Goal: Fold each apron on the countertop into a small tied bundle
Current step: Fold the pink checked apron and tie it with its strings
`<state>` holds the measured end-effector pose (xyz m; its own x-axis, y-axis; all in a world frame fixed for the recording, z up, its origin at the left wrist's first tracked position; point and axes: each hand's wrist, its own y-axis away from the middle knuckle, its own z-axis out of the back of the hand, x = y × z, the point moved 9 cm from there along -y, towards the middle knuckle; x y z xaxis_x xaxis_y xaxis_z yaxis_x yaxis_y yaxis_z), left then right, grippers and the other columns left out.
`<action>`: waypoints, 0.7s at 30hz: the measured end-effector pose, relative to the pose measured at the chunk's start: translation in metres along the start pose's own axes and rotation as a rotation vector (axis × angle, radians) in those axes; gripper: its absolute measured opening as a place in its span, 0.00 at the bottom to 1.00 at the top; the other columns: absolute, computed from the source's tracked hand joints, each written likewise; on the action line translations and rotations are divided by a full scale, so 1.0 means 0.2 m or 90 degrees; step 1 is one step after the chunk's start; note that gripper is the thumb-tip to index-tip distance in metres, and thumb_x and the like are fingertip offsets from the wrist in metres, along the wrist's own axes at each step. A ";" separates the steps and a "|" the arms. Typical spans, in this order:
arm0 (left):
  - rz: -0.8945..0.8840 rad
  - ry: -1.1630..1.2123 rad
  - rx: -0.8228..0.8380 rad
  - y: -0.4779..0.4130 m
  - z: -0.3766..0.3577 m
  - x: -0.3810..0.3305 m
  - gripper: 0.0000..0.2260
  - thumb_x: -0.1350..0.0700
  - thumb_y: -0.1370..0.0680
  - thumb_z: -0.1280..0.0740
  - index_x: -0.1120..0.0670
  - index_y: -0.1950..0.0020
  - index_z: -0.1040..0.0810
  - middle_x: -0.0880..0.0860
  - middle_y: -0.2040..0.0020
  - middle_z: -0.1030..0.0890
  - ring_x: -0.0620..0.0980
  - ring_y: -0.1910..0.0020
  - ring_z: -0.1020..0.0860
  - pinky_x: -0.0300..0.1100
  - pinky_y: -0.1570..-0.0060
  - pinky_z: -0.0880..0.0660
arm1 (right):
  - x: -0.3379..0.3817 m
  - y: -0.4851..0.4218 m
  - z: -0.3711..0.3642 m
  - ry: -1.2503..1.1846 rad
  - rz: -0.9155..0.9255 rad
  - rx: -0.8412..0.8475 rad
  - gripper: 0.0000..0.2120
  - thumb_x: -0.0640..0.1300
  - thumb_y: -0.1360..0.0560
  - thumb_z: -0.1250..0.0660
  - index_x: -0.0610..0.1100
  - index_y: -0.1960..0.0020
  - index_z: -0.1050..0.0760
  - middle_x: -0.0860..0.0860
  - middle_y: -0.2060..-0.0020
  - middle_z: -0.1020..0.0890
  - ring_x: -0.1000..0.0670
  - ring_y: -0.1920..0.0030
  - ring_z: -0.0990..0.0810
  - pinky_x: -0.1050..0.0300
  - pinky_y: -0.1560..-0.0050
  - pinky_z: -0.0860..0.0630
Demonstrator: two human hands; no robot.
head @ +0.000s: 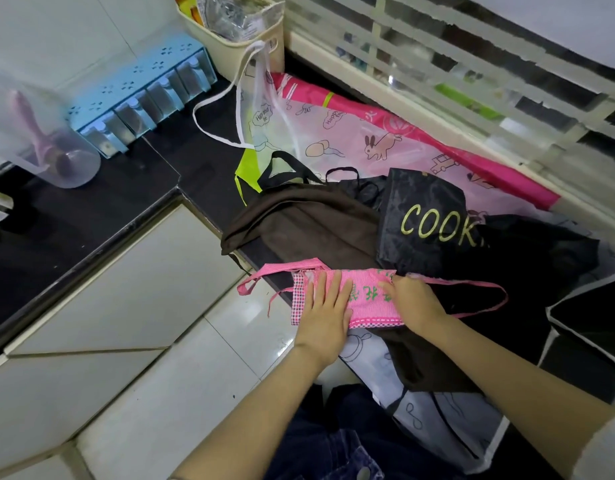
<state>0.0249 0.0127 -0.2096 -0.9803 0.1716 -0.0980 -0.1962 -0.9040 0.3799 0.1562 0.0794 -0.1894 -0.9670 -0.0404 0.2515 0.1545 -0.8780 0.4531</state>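
Lying folded into a short band at lower centre of the frame, on the near edge of the dark table (91, 209): pink apron (368, 303) with green lettering. Was pressed down at its left end by the left hand (325, 306), grip wide, fingers straight and flat on the cloth. Was held at its right end by the right hand (415, 299), grip narrow, fingers curled onto the fold. Trailed pink straps (288, 265) to both sides. Rested partly on a brown apron (309, 223), with a black apron (434, 216) lettered "COOK" just right of that. Spread farther up, toward the window: a see-through apron (368, 133) with cartoon prints. Stood at upper left: blue spice rack (139, 95). Stood at top centre: cream bin (236, 39). Stood at far left: clear jug (56, 157).
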 end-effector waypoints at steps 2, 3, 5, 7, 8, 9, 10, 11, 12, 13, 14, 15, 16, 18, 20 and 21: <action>-0.001 0.028 0.006 0.00 -0.02 0.02 0.28 0.50 0.17 0.62 0.57 0.31 0.29 0.58 0.31 0.28 0.62 0.32 0.31 0.56 0.30 0.49 | -0.02 0.01 0.02 -0.051 -0.023 -0.012 0.20 0.49 0.18 0.45 0.32 0.49 0.24 0.37 0.53 0.19 0.40 0.51 0.21 0.50 0.53 0.28; -0.003 0.047 0.006 0.00 -0.03 0.02 0.27 0.50 0.17 0.62 0.57 0.30 0.30 0.58 0.30 0.29 0.63 0.31 0.32 0.55 0.30 0.51 | -0.01 0.02 0.04 -0.062 -0.027 -0.023 0.20 0.49 0.19 0.44 0.32 0.49 0.25 0.37 0.53 0.19 0.39 0.50 0.21 0.50 0.53 0.28; -0.018 0.075 -0.002 0.00 -0.03 0.01 0.27 0.49 0.17 0.62 0.57 0.28 0.32 0.58 0.29 0.30 0.63 0.30 0.34 0.54 0.30 0.52 | -0.01 0.03 0.10 -0.070 -0.040 -0.056 0.16 0.48 0.19 0.42 0.34 0.47 0.28 0.38 0.51 0.20 0.37 0.49 0.21 0.49 0.56 0.29; -0.027 0.099 -0.028 -0.01 -0.02 0.01 0.25 0.49 0.17 0.61 0.57 0.27 0.36 0.59 0.29 0.31 0.64 0.30 0.34 0.54 0.30 0.52 | 0.06 0.08 0.21 -0.020 0.006 -0.154 0.10 0.43 0.21 0.41 0.38 0.43 0.31 0.42 0.49 0.22 0.37 0.48 0.21 0.50 0.59 0.29; -0.023 0.109 -0.039 -0.01 -0.02 0.02 0.24 0.49 0.17 0.61 0.57 0.27 0.38 0.59 0.29 0.31 0.64 0.30 0.35 0.54 0.30 0.53 | 0.14 0.11 0.26 0.007 0.087 -0.216 0.10 0.39 0.23 0.42 0.39 0.42 0.29 0.43 0.47 0.23 0.38 0.48 0.21 0.49 0.58 0.27; -0.020 0.115 -0.050 0.00 -0.01 0.02 0.24 0.49 0.17 0.61 0.58 0.27 0.39 0.59 0.29 0.31 0.65 0.30 0.36 0.54 0.30 0.53 | 0.23 0.15 0.27 0.026 0.184 -0.240 0.15 0.37 0.26 0.44 0.39 0.42 0.26 0.43 0.46 0.22 0.39 0.47 0.21 0.49 0.54 0.23; -0.027 0.114 -0.071 0.00 0.00 0.02 0.25 0.48 0.17 0.62 0.59 0.26 0.40 0.60 0.28 0.33 0.65 0.29 0.39 0.53 0.30 0.55 | 0.31 0.19 0.22 0.082 0.279 -0.230 0.18 0.40 0.28 0.46 0.38 0.43 0.24 0.43 0.45 0.21 0.39 0.45 0.20 0.49 0.48 0.23; -0.043 0.129 -0.088 0.00 0.02 0.02 0.27 0.46 0.17 0.63 0.60 0.25 0.43 0.60 0.26 0.38 0.65 0.28 0.44 0.51 0.29 0.60 | 0.35 0.20 0.11 0.173 0.357 -0.197 0.21 0.44 0.28 0.46 0.39 0.42 0.22 0.44 0.44 0.20 0.40 0.42 0.21 0.48 0.40 0.26; -0.052 0.154 -0.103 0.00 0.04 0.01 0.30 0.43 0.19 0.65 0.60 0.24 0.48 0.58 0.24 0.46 0.63 0.27 0.53 0.48 0.29 0.68 | 0.33 0.21 0.00 0.256 0.383 -0.147 0.24 0.50 0.27 0.46 0.40 0.41 0.22 0.45 0.42 0.20 0.41 0.39 0.22 0.47 0.32 0.33; -0.052 0.184 -0.082 0.01 0.05 0.01 0.32 0.40 0.21 0.65 0.58 0.23 0.54 0.54 0.24 0.56 0.59 0.27 0.62 0.43 0.31 0.75 | 0.29 0.20 -0.07 0.311 0.387 -0.115 0.26 0.56 0.28 0.43 0.40 0.40 0.22 0.45 0.41 0.20 0.41 0.39 0.23 0.47 0.28 0.41; -0.058 0.220 -0.053 0.01 0.03 0.02 0.32 0.38 0.22 0.63 0.55 0.23 0.57 0.50 0.26 0.63 0.54 0.28 0.69 0.40 0.34 0.78 | 0.25 0.18 -0.11 0.352 0.372 -0.079 0.29 0.60 0.31 0.36 0.40 0.39 0.22 0.44 0.41 0.20 0.40 0.39 0.22 0.47 0.27 0.47; -0.064 0.247 -0.037 0.00 0.02 0.03 0.31 0.38 0.21 0.58 0.53 0.23 0.58 0.47 0.27 0.65 0.50 0.30 0.72 0.39 0.34 0.78 | 0.20 0.16 -0.15 0.382 0.360 -0.054 0.35 0.61 0.36 0.28 0.38 0.39 0.22 0.42 0.40 0.20 0.40 0.40 0.22 0.47 0.28 0.48; -0.066 0.263 -0.024 0.00 0.02 0.04 0.30 0.40 0.19 0.52 0.52 0.23 0.58 0.46 0.28 0.66 0.48 0.30 0.73 0.39 0.33 0.77 | 0.14 0.14 -0.18 0.402 0.330 -0.002 0.40 0.62 0.43 0.23 0.37 0.40 0.22 0.41 0.41 0.20 0.40 0.40 0.21 0.46 0.30 0.43; -0.077 0.267 -0.004 0.00 0.02 0.04 0.34 0.43 0.20 0.42 0.52 0.22 0.58 0.45 0.28 0.67 0.47 0.31 0.74 0.39 0.34 0.77 | 0.09 0.11 -0.20 0.373 0.280 0.031 0.44 0.62 0.50 0.20 0.37 0.42 0.21 0.41 0.43 0.19 0.42 0.43 0.20 0.44 0.40 0.27; -0.086 0.219 0.007 0.01 0.03 0.03 0.39 0.43 0.22 0.38 0.53 0.23 0.60 0.47 0.27 0.67 0.50 0.31 0.74 0.41 0.33 0.77 | 0.14 0.12 -0.15 0.327 0.252 0.014 0.44 0.59 0.51 0.18 0.35 0.43 0.21 0.39 0.45 0.19 0.41 0.44 0.19 0.41 0.49 0.22; -0.080 0.191 0.010 0.01 0.03 0.02 0.40 0.44 0.23 0.37 0.54 0.23 0.60 0.49 0.26 0.66 0.51 0.31 0.74 0.42 0.34 0.78 | 0.18 0.13 -0.14 0.347 0.252 0.003 0.44 0.57 0.47 0.19 0.32 0.39 0.24 0.36 0.42 0.21 0.39 0.41 0.21 0.40 0.46 0.24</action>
<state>0.0197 0.0141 -0.2031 -0.8984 0.1561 -0.4105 -0.3176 -0.8766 0.3616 0.1205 0.0418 -0.1930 -0.8011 -0.5946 -0.0680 0.5178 -0.7456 0.4196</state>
